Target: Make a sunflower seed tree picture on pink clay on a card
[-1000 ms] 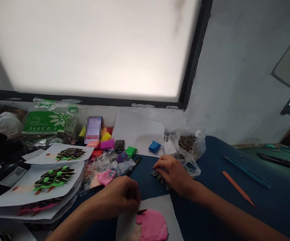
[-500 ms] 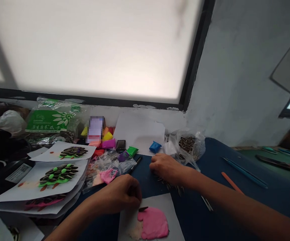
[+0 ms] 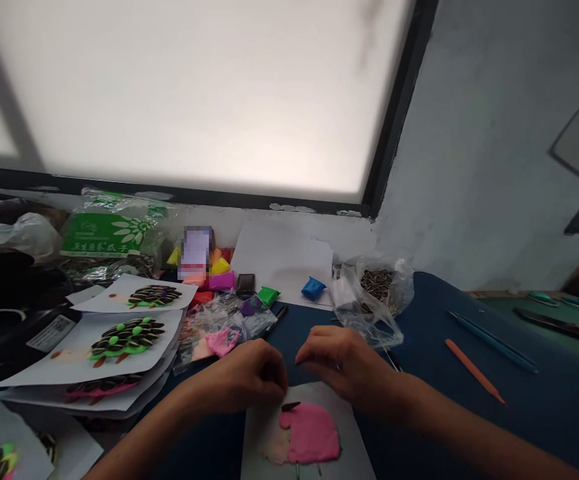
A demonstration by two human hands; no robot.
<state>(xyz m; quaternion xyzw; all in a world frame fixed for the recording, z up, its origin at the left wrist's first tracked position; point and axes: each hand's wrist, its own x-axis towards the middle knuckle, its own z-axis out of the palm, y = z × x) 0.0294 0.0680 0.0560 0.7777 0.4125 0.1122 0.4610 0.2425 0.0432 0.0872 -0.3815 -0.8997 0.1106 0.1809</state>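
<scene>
A white sheet of paper (image 3: 264, 460) lies before me, with a pink clay shape (image 3: 314, 433) pressed flat on it and a pale peach patch (image 3: 275, 445) at its left. One dark sunflower seed (image 3: 291, 405) sticks at the pink clay's upper left edge. My left hand (image 3: 254, 375) rests at the sheet's upper left corner, fingers curled together; what they hold, if anything, is hidden. Above the sheet's top edge, my right hand (image 3: 337, 357) pinches what looks like a sunflower seed, only a small dark tip showing at the fingertips.
On the left are stacked sheets (image 3: 169, 333) with seed-covered clay figures. Behind stand a green seed bag (image 3: 102, 233), colored clay packets (image 3: 222, 281), a blue packet (image 3: 313, 289) and an opened bag of seeds (image 3: 377, 283). An orange stick (image 3: 474, 370) and a blue pen (image 3: 494, 341) lie right.
My right hand has come back toward me from the loose seed pile to just above the sheet, now with a small dark tip at its fingers. My left hand stays nearly in place.
</scene>
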